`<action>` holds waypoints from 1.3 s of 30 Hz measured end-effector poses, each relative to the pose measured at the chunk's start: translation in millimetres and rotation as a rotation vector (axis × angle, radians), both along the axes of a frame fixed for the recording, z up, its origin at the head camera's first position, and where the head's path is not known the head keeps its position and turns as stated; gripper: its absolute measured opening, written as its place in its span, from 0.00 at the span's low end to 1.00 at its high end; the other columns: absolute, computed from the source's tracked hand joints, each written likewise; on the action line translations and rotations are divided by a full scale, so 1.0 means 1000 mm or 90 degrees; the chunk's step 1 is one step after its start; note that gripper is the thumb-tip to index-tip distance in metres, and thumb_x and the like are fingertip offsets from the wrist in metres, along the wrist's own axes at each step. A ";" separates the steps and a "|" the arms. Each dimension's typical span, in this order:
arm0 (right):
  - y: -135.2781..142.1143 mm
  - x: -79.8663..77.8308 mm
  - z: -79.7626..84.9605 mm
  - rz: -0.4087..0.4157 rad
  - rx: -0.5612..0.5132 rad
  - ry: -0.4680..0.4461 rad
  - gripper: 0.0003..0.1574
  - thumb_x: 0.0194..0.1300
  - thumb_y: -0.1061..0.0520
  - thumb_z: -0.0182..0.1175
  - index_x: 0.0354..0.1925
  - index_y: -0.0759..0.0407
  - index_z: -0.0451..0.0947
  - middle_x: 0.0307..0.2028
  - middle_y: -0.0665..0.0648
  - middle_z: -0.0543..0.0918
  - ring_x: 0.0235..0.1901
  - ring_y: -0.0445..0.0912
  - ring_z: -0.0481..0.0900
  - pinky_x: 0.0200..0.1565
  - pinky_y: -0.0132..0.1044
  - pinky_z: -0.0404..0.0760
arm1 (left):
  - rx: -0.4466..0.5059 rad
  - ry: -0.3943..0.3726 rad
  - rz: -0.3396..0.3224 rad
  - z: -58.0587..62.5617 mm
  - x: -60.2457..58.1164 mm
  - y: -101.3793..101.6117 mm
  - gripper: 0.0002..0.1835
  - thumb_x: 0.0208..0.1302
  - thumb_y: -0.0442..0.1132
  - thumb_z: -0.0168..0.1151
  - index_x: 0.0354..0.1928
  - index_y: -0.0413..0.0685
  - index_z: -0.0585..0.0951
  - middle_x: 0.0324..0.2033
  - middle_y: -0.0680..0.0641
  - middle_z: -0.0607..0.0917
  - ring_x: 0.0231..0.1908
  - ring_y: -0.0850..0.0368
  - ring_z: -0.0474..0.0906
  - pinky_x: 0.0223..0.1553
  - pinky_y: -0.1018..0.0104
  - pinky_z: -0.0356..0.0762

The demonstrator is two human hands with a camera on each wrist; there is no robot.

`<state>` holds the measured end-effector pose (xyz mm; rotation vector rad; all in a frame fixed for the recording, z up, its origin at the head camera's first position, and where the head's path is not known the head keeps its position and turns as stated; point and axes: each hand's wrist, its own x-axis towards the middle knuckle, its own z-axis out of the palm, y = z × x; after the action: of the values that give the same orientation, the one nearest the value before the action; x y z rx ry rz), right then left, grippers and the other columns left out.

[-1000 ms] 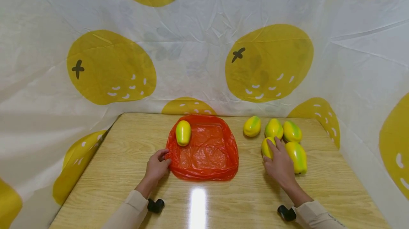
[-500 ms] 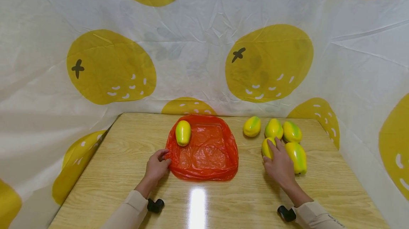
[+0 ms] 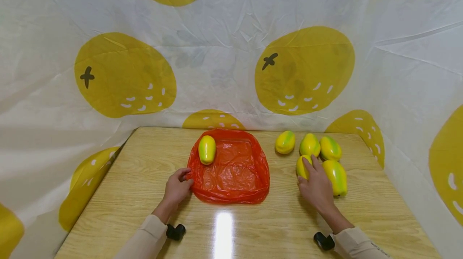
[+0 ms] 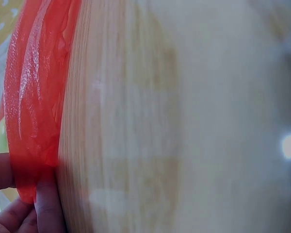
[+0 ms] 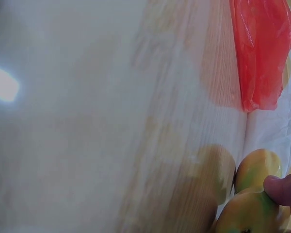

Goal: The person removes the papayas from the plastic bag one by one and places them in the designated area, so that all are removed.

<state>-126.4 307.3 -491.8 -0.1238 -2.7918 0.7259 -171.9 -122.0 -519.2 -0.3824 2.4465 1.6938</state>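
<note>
A red plastic bag (image 3: 230, 198) lies spread open on the table, one yellow papaya (image 3: 207, 150) inside at its back left. My left hand (image 3: 176, 188) pinches the bag's left rim; in the left wrist view the red film (image 4: 39, 87) runs between thumb and fingers. To the right, my right hand (image 3: 316, 188) grips a yellow-green papaya (image 3: 302, 166) at the near left of a cluster, its fingers partly covering the fruit. The right thumb (image 5: 280, 189) presses on a papaya in the right wrist view. A larger papaya (image 3: 336, 178) lies right beside that hand.
Behind the right hand are two papayas, one (image 3: 310, 145) close to the gripped fruit and another (image 3: 330, 148) farther right. A separate papaya (image 3: 285, 142) lies between them and the bag. A fruit-printed sheet (image 3: 217, 70) walls off the wooden table (image 3: 144, 158) at back and sides.
</note>
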 end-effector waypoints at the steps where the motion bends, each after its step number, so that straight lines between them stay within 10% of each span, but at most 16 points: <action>1: 0.000 0.000 0.000 0.000 -0.001 -0.001 0.42 0.66 0.61 0.63 0.75 0.69 0.64 0.78 0.75 0.58 0.74 0.74 0.59 0.70 0.72 0.62 | 0.000 0.001 0.000 0.000 0.000 0.000 0.26 0.70 0.32 0.59 0.69 0.45 0.74 0.56 0.38 0.78 0.48 0.48 0.76 0.39 0.68 0.81; 29: -0.007 0.002 0.007 0.008 0.055 -0.008 0.40 0.68 0.58 0.60 0.73 0.72 0.64 0.77 0.78 0.57 0.73 0.77 0.58 0.71 0.73 0.61 | -0.007 0.015 0.000 0.002 0.002 0.000 0.25 0.70 0.32 0.59 0.68 0.43 0.75 0.58 0.37 0.80 0.51 0.47 0.76 0.42 0.70 0.81; 39: -0.019 0.012 0.023 0.022 0.196 0.115 0.37 0.61 0.61 0.65 0.68 0.69 0.73 0.73 0.76 0.66 0.72 0.76 0.62 0.67 0.68 0.71 | -0.010 0.026 0.000 0.002 0.002 0.000 0.24 0.70 0.31 0.59 0.67 0.42 0.76 0.57 0.36 0.81 0.50 0.48 0.77 0.40 0.72 0.79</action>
<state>-114.8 288.6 -468.4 0.0455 -2.6954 0.2910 -170.3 -122.0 -517.4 -0.3523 2.4904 1.6988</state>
